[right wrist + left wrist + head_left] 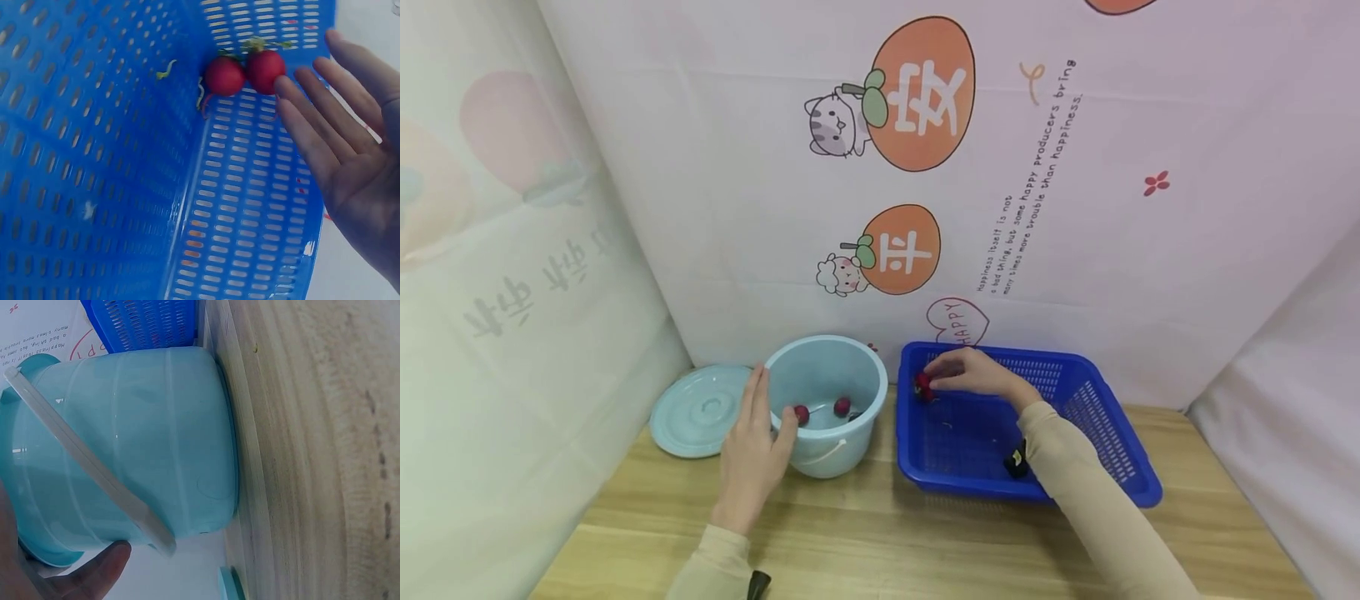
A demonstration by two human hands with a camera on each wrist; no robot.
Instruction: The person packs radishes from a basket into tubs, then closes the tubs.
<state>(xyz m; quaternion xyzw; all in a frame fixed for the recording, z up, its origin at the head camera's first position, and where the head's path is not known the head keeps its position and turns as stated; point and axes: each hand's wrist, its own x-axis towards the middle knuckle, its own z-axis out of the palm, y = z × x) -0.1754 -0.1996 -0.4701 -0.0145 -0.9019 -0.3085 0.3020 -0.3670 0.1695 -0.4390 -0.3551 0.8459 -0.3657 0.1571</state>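
Observation:
My left hand (754, 454) rests against the left side of a light blue bucket (831, 454), its fingers fairly straight and its thumb near the rim. Two red radishes, one on the right (842, 407) and one on the left (802, 415), lie inside that bucket. Over the left back corner of a blue plastic basket (1026, 490), my right hand (973, 372) reaches down with its fingers extended. Two radishes sit side by side there; a fingertip meets the nearer radish (265, 70), and the other radish (225, 76) is against the basket wall.
A light blue lid (696, 412) lies left of the bucket on the wooden table (865, 542). The bucket's white handle (94, 465) hangs down its side. A printed cloth (737, 208) stands behind, and small green scraps (166, 69) lie in the basket.

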